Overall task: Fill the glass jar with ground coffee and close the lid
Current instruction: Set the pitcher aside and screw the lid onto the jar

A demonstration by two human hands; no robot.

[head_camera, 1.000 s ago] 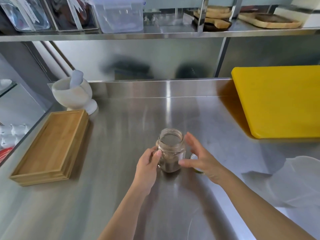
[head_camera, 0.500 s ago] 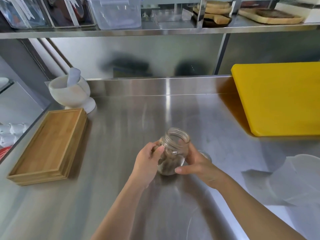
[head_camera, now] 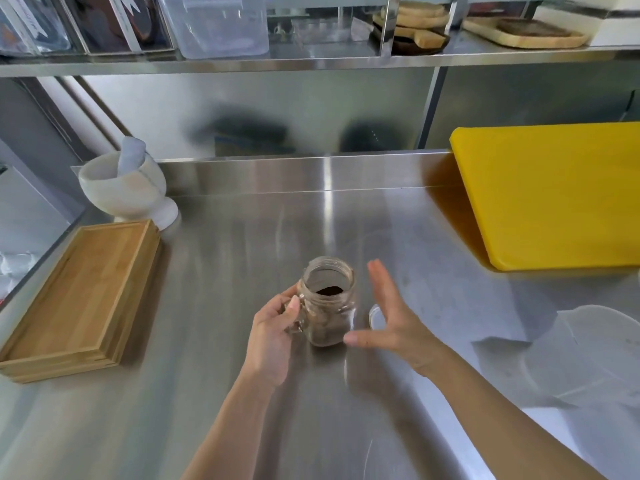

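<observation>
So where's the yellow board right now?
In the head view, the yellow board lies at the right of the steel counter, against the back wall, beyond and right of the glass jar.

Both forearms are seen bare, with no sleeves. The left hand [head_camera: 273, 336] and right hand [head_camera: 394, 323] are ungloved; rings, if worn, cannot be made out.

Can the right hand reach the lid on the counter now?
Probably yes. The right hand is open and empty, and the lid lies just behind it, beside the jar; nothing blocks it.
</observation>
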